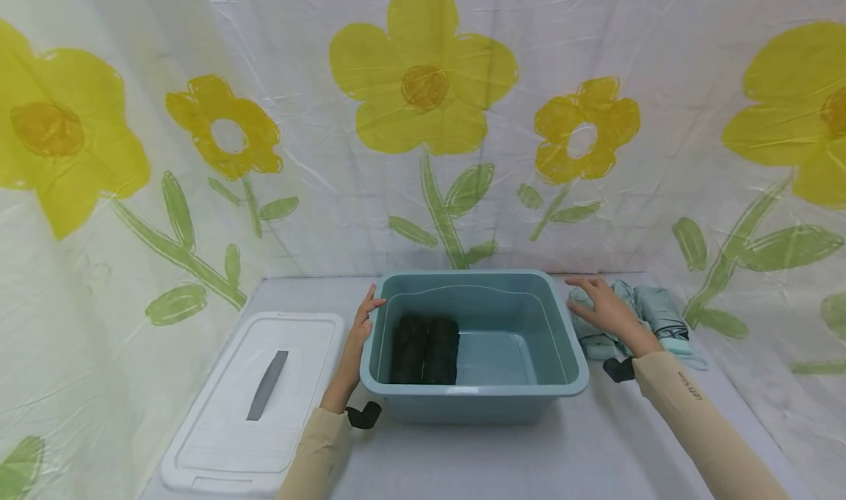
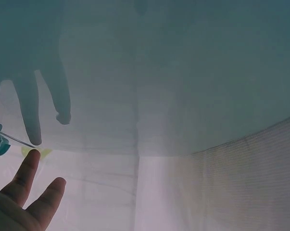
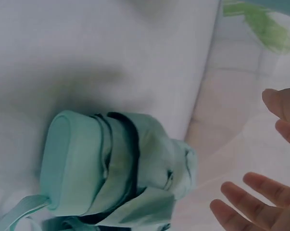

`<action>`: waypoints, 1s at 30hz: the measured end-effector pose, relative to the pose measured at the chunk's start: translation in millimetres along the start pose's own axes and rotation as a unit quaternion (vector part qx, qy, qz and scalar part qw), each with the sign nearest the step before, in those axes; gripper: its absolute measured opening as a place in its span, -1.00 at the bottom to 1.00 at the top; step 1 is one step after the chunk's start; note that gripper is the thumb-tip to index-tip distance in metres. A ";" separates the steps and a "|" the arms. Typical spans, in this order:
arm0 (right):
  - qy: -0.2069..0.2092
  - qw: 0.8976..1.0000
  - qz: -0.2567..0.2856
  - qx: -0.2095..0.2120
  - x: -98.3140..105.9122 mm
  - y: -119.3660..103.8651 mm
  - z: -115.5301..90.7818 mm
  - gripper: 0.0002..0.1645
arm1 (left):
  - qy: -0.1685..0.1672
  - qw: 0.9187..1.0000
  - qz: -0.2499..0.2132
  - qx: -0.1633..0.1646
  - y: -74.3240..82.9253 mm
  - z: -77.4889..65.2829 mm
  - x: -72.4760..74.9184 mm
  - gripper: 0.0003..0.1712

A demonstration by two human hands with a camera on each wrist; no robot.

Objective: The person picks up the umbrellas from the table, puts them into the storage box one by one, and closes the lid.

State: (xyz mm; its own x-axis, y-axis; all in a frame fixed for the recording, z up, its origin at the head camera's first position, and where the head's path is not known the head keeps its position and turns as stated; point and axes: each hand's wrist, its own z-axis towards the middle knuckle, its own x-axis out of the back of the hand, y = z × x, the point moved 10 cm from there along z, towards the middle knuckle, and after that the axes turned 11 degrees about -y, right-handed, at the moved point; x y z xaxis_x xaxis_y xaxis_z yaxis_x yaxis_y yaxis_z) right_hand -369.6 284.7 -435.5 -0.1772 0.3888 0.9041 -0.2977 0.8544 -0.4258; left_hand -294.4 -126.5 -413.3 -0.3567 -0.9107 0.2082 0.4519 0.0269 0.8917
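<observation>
A blue-green plastic storage bin (image 1: pixel 472 404) stands mid-table. Two black rolled bundles (image 1: pixel 440 351) lie side by side in its left half; their kind is unclear. My left hand (image 1: pixel 359 331) is beside the bin's left wall, fingers extended at the rim; whether they touch it I cannot tell. In the left wrist view, spread fingers (image 2: pixel 46 204) appear below the bin's wall (image 2: pixel 183 86). Just off the right rim hovers my right hand (image 1: pixel 608 309), holding nothing. Beneath and beside it lie pale green folded umbrellas (image 1: pixel 661 313); the right wrist view shows one umbrella (image 3: pixel 130 163) with a strap.
On the table's left lies a white lid (image 1: pixel 225 441) with a grey handle strip (image 1: pixel 267 386). A white curtain (image 1: pixel 317 214) printed with yellow flowers hangs behind the pale tabletop (image 1: pixel 476 463).
</observation>
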 end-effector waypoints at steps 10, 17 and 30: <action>-0.020 0.999 -0.032 -0.016 -11.8 17.6 -1.0 -0.38 | -0.001 1.000 -0.001 0.000 -1.2 0.1 0.4 -0.51; -0.027 0.999 -0.033 -0.021 -20.2 28.2 -2.7 -0.38 | 0.000 1.000 -0.005 -0.001 -1.7 -0.1 0.9 -0.50; -0.072 0.995 -0.021 -0.072 -45.4 53.3 2.1 -0.32 | -0.002 1.000 0.003 -0.009 -4.0 0.1 0.8 -0.51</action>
State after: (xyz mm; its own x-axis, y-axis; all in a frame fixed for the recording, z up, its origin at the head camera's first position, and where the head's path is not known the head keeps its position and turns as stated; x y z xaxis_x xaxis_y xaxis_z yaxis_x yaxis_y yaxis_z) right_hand -379.4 311.8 -499.3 -0.3022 0.3070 0.9025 -0.1716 0.9137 -0.3683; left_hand -296.5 -127.3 -416.6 -0.3565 -0.9090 0.2157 0.4684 0.0259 0.8831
